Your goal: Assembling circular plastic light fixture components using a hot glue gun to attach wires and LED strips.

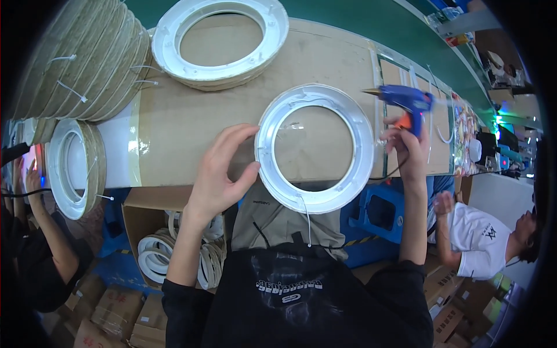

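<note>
In front of me a white ring-shaped frame (362, 142) lies on the cardboard-covered table, its near side reaching past the table's front edge. A thin white cable tie (308, 223) hangs from the near rim. My left hand (216, 177) steadies the frame's left side, with fingertips and thumb against the outer rim. To the right of the frame, my right hand (413, 155) is closed round a blue hot glue gun (408, 97) with an orange trigger. Its nozzle points left, above and beyond the frame's right side.
Another ring frame (165, 49) lies farther back. At far left stands a large stack of ring frames (81, 58), with a single one (57, 168) below. An open cardboard box (130, 214) holds more rings under the table. A blue stool (380, 211) and co-workers flank me.
</note>
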{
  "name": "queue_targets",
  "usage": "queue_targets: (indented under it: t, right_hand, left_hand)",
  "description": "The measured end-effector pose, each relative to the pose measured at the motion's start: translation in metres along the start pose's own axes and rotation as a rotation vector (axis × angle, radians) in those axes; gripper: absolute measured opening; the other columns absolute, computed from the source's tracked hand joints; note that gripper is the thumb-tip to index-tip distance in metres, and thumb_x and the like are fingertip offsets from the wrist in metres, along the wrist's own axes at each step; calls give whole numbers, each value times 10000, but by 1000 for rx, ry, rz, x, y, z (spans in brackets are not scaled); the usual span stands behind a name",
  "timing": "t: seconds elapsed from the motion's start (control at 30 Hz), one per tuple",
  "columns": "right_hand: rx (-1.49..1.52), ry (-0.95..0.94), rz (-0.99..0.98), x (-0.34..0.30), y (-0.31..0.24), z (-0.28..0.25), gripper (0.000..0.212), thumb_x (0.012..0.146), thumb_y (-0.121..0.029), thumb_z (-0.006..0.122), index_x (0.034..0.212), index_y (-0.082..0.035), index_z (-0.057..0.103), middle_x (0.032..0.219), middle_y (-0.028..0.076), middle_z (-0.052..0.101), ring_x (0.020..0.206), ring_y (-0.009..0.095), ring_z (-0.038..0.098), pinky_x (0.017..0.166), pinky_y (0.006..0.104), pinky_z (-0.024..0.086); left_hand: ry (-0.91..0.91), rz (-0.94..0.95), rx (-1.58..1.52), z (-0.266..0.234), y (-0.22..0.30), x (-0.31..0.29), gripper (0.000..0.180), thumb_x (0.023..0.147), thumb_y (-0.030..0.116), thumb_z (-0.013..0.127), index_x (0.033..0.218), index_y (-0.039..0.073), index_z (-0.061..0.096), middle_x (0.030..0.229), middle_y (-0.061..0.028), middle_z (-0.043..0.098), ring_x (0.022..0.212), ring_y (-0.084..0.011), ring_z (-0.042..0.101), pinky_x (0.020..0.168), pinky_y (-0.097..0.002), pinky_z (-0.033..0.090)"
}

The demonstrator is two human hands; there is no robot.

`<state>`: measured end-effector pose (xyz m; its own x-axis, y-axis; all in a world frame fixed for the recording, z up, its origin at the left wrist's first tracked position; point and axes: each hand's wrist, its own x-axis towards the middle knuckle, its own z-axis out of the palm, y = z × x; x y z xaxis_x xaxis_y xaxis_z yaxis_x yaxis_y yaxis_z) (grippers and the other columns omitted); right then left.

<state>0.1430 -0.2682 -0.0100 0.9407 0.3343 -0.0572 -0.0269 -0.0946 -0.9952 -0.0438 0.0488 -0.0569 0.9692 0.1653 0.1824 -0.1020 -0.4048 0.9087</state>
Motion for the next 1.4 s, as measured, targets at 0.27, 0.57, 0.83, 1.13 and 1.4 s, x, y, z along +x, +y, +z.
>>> queue_targets:
  t: [0.27,0.57,0.83,1.13,1.4]
  right_hand:
    - [183,-374,259,-20,-26,38,560,856,-140,625,1340,72,437,1195,296,661,741,283,739,488,275,558]
    - [-165,-236,70,-38,-7,86,306,946,-41,575,1240,44,589,1112,124,695,658,38,513,593,189,428]
    - [-323,-233,-3,-37,7,88,218,990,-80,570,1191,3,569,955,41,629,669,39,509,594,194,425]
    - [-420,-264,24,-34,12,91,208,1020,-139,541,1175,-1,556,899,12,584,654,33,483,560,191,384]
    - [-412,-260,18,-34,15,89,224,1022,-168,563,1168,3,553,875,0,559,656,35,478,561,190,385]
  left_hand:
    - [48,33,27,3,-6,1,485,754,38,703,1231,19,623,1244,-165,622,1105,-337,640,951,-392,515]
    - [84,54,51,6,-7,2,464,748,67,717,1206,35,648,1204,-150,642,1064,-328,646,915,-398,519]
    - [93,38,56,6,-9,0,459,743,83,729,1195,43,658,1206,-138,645,1062,-321,647,919,-404,513]
    - [93,44,59,7,-9,0,455,746,88,732,1193,47,658,1199,-133,648,1059,-319,645,913,-404,511]
    - [90,38,44,7,-9,0,455,752,88,731,1200,51,658,1203,-131,645,1063,-320,642,917,-407,505]
